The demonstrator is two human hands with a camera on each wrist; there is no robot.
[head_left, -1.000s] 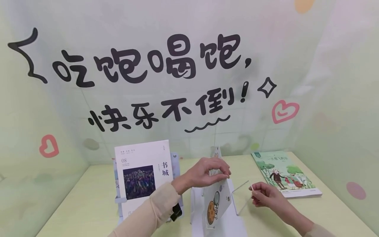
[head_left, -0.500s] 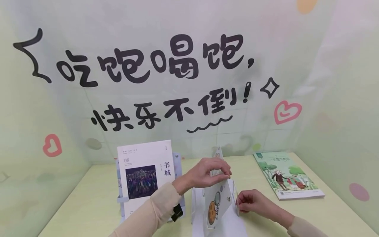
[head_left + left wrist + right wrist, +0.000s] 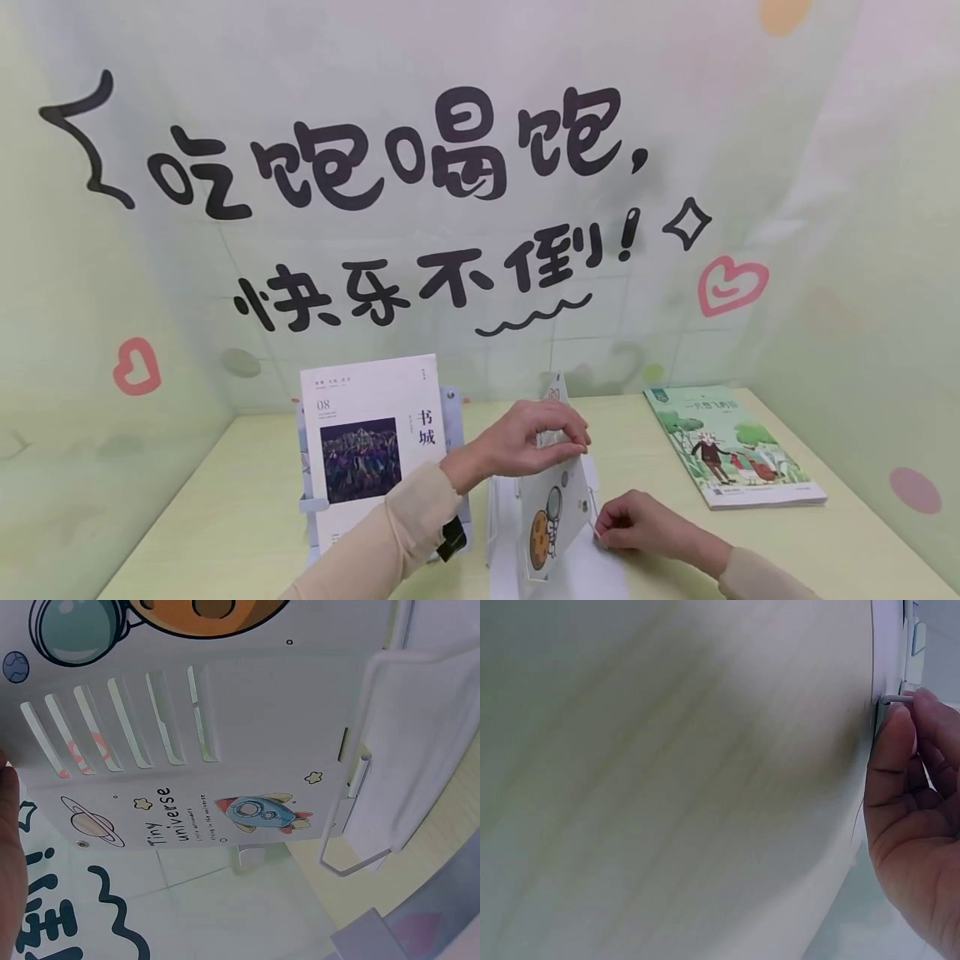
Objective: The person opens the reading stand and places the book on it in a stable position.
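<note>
A white book stand has its printed panel (image 3: 558,508) raised on edge above a flat white base (image 3: 592,571). My left hand (image 3: 525,437) grips the panel's upper edge between thumb and fingers. Slots, a rocket and "Tiny universe" lettering show on the panel (image 3: 277,705) in the left wrist view, where a bent wire leg (image 3: 371,690) stands by the base. On the stand's right side, low over the table, my right hand (image 3: 637,525) pinches another thin wire leg (image 3: 898,698) with thumb and fingertips. Most of that wire is hidden by the hand and panel.
To the left, a white-covered book (image 3: 367,450) leans on a pale blue book stand (image 3: 453,417). A green picture book (image 3: 735,450) lies flat at the back right of the table (image 3: 217,517). The printed wall curtain (image 3: 480,358) hangs close behind.
My right hand has moved left and down, swinging the wire leg from out at the side in against the stand. The left hand keeps its grip on the panel. The view has turned slightly left.
</note>
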